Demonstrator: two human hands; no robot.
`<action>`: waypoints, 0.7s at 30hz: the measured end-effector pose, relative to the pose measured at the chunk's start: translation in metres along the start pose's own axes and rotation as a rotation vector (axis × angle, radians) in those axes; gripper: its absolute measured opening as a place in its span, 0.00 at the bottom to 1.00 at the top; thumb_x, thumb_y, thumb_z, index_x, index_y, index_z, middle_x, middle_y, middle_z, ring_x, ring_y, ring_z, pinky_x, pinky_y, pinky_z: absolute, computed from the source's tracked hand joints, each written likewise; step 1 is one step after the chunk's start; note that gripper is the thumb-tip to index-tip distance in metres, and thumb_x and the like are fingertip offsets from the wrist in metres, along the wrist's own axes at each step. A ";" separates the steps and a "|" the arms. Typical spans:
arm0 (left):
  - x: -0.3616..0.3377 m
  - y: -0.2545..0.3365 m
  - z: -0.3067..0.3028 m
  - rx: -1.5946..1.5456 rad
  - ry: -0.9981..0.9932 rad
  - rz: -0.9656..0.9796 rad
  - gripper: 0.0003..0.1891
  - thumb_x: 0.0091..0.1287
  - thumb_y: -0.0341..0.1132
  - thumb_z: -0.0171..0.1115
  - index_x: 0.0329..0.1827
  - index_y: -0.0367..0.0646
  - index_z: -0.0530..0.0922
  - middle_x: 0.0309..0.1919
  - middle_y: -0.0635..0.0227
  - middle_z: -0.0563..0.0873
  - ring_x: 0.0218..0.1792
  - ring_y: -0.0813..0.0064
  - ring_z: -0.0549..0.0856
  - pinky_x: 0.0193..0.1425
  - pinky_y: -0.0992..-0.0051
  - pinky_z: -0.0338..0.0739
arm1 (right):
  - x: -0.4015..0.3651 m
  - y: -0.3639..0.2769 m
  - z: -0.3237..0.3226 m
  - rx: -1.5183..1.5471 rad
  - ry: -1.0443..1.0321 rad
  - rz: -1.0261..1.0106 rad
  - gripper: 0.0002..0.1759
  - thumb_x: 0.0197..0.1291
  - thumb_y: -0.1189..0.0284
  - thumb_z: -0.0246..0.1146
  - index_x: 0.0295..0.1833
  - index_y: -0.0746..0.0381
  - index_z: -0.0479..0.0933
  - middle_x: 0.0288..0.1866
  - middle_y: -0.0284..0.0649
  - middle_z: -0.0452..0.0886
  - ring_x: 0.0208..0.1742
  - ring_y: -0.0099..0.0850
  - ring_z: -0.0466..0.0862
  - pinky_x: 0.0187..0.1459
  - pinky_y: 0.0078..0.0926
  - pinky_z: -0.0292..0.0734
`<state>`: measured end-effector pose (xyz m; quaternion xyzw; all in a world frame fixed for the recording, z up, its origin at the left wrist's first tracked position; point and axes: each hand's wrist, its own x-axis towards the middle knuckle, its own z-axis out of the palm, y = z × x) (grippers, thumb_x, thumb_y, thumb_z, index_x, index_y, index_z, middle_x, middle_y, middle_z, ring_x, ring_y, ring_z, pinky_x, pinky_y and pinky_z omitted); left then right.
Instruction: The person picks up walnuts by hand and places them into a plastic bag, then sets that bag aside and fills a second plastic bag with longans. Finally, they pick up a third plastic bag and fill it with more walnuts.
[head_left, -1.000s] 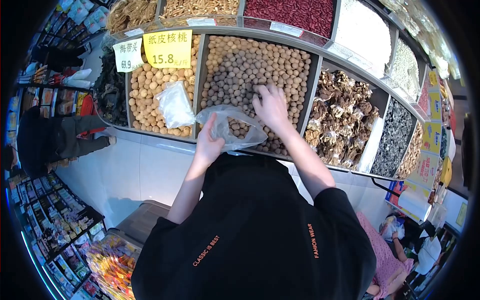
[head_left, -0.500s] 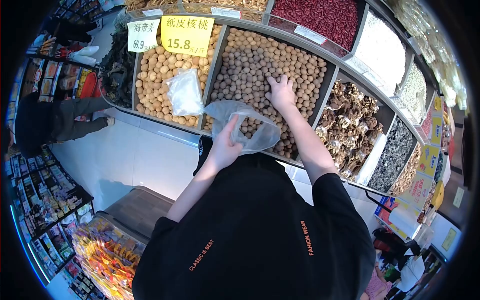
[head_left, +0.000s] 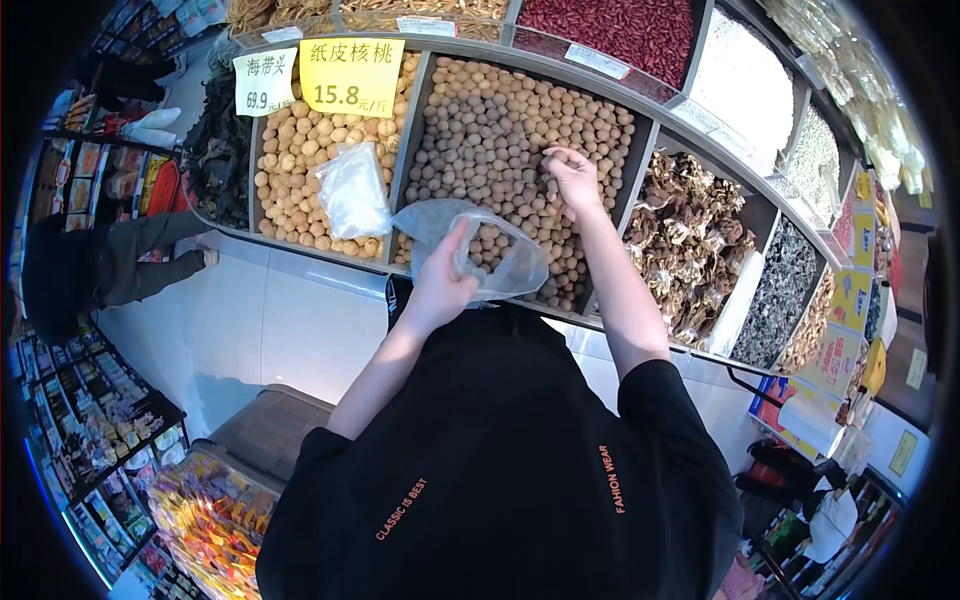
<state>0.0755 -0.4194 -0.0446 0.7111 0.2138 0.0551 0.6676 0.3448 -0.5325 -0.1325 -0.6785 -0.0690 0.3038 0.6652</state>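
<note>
My left hand [head_left: 442, 283] grips the rim of a thin clear plastic bag [head_left: 520, 268], whose mouth gapes over the front of a bin of round brown dried longans [head_left: 470, 140]. Just beyond the bag, my right hand [head_left: 574, 182] is over the longans with its fingers curled in. Its fingertips point down and to the left; whatever they hold is hidden. Left of this bin, pale walnuts [head_left: 290, 165] fill another compartment, and a folded clear plastic packet [head_left: 355, 190] lies on them.
Bin dividers [head_left: 405, 150] separate the goods. A yellow price sign [head_left: 350, 78] stands over the walnuts. Dried mushrooms [head_left: 685, 240] lie to the right, red beans [head_left: 610, 35] behind. A person [head_left: 75, 260] stands at left; a brown lidded box [head_left: 270, 425] is below.
My right hand has lifted slightly from the longans, and its spread fingers have curled in. My left hand still holds the bag. The whole view has shifted a little.
</note>
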 end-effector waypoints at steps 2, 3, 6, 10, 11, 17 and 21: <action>0.004 -0.001 0.000 0.018 -0.008 0.024 0.42 0.55 0.16 0.54 0.78 0.30 0.55 0.76 0.47 0.64 0.51 0.81 0.83 0.41 0.86 0.76 | -0.015 -0.024 -0.002 0.528 -0.012 0.131 0.08 0.61 0.79 0.64 0.47 0.61 0.80 0.29 0.35 0.78 0.22 0.23 0.77 0.17 0.20 0.68; 0.007 -0.003 0.003 0.016 -0.016 0.025 0.42 0.55 0.16 0.54 0.78 0.30 0.55 0.76 0.47 0.64 0.51 0.81 0.83 0.41 0.86 0.76 | -0.019 -0.032 -0.002 0.601 -0.002 0.181 0.09 0.63 0.79 0.62 0.48 0.60 0.77 0.33 0.36 0.77 0.24 0.25 0.76 0.17 0.18 0.65; 0.016 -0.012 0.013 -0.071 -0.003 0.065 0.42 0.56 0.16 0.54 0.79 0.30 0.54 0.76 0.48 0.65 0.49 0.79 0.84 0.41 0.84 0.77 | -0.018 -0.028 -0.010 0.777 -0.010 0.257 0.10 0.64 0.78 0.61 0.50 0.59 0.74 0.37 0.38 0.77 0.24 0.26 0.75 0.16 0.17 0.64; 0.025 0.005 0.020 0.041 -0.044 0.066 0.42 0.56 0.15 0.54 0.79 0.32 0.53 0.75 0.47 0.67 0.57 0.77 0.81 0.44 0.84 0.77 | -0.020 -0.021 -0.019 1.074 -0.052 0.390 0.14 0.64 0.76 0.60 0.54 0.54 0.70 0.40 0.39 0.76 0.30 0.29 0.77 0.16 0.13 0.64; 0.025 0.012 0.022 0.038 -0.073 -0.001 0.43 0.56 0.15 0.54 0.79 0.33 0.53 0.74 0.47 0.67 0.59 0.76 0.81 0.44 0.84 0.77 | -0.025 -0.020 -0.021 1.101 -0.110 0.375 0.16 0.64 0.75 0.61 0.56 0.54 0.70 0.41 0.39 0.76 0.34 0.29 0.78 0.15 0.11 0.62; 0.037 0.008 0.026 0.045 -0.072 0.012 0.44 0.56 0.16 0.55 0.80 0.34 0.52 0.73 0.46 0.69 0.28 0.82 0.80 0.35 0.82 0.77 | -0.073 -0.040 -0.016 0.999 -0.144 0.362 0.14 0.64 0.74 0.62 0.54 0.54 0.70 0.42 0.39 0.76 0.33 0.28 0.78 0.14 0.10 0.61; 0.036 0.025 0.026 0.066 -0.112 -0.093 0.43 0.58 0.18 0.56 0.80 0.36 0.52 0.74 0.43 0.66 0.70 0.75 0.74 0.59 0.83 0.74 | -0.103 -0.049 -0.012 0.851 -0.354 0.391 0.16 0.61 0.73 0.64 0.53 0.54 0.70 0.45 0.40 0.76 0.35 0.30 0.78 0.13 0.09 0.64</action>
